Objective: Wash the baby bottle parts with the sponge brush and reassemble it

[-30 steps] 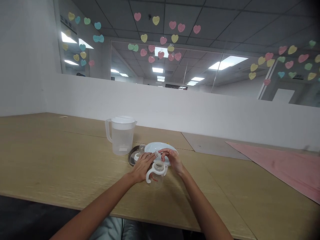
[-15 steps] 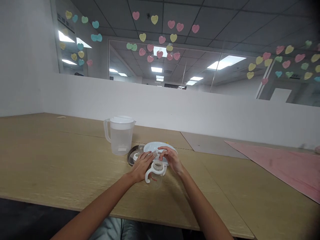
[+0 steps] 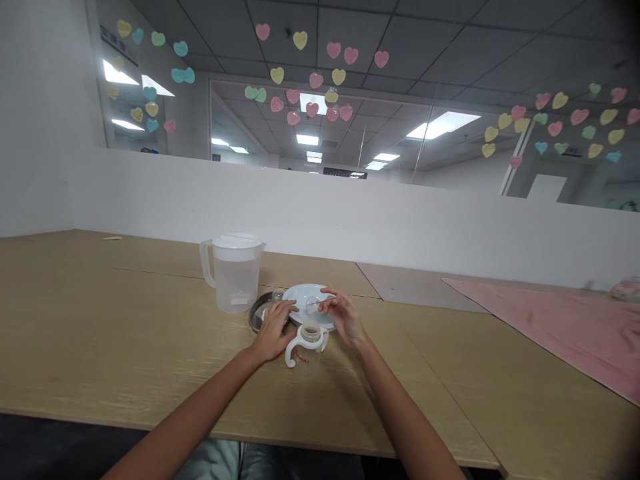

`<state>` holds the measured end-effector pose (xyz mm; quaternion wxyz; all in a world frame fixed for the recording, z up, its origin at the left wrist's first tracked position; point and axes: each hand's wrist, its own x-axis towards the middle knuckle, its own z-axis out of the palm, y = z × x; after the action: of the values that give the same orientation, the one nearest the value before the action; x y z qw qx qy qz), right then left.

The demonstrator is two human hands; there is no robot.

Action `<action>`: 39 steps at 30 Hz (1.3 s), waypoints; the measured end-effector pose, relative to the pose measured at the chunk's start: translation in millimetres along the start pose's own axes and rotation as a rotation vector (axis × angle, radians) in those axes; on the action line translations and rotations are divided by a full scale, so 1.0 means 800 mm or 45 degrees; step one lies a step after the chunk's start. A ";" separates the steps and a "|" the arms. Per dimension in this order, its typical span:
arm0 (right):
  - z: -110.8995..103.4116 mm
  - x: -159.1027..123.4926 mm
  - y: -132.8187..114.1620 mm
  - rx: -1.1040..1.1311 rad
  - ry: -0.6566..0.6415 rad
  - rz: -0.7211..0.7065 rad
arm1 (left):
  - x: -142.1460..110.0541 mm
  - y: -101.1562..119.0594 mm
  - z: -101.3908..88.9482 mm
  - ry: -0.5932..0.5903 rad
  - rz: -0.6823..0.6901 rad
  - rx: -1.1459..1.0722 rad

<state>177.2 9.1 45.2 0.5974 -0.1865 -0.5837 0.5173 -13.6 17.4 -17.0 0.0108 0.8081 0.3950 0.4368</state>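
A clear baby bottle [image 3: 306, 360] stands upright on the table, its mouth uncovered and a white two-handled ring [image 3: 310, 345] around its neck. My left hand [image 3: 273, 333] is just left of it, fingers stretched forward over the edge of a dark round tray [image 3: 254, 319], thumb close to the bottle's handle. My right hand [image 3: 345, 319] is raised at the right side of a white plate [image 3: 300, 293], fingertips pinched on a small clear round piece [image 3: 312, 305] above the plate. Its exact kind is too small to tell. Under my left fingers, a clear dome with a white collar is partly hidden.
A translucent lidded pitcher [image 3: 235, 280] with liquid stands behind the tray at the left. A pink cloth or sheet [image 3: 555, 327] lies on the table's right side. A white wall [image 3: 310, 207] with glass above closes off the back.
My left hand has drawn back to the left, away from the small clear piece, which stays at my right fingertips. The camera has turned slightly right; the bottle stands where it was.
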 end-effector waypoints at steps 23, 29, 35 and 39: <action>-0.016 0.003 0.021 -0.319 -0.171 0.040 | 0.026 0.016 0.016 0.023 -0.333 -0.620; -0.014 0.003 0.022 -0.407 -0.183 0.020 | 0.024 0.015 0.013 -0.067 -0.321 -0.653; -0.007 -0.001 0.021 -0.534 -0.160 0.013 | 0.023 0.014 0.011 -0.093 -0.300 -0.698; -0.004 -0.003 0.018 -0.587 -0.125 -0.013 | 0.023 0.014 0.012 -0.091 -0.346 -0.803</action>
<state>174.9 14.0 31.1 0.5124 -0.2896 -0.7158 0.3758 5.7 24.8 -5.8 0.3319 0.7197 0.3440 0.5035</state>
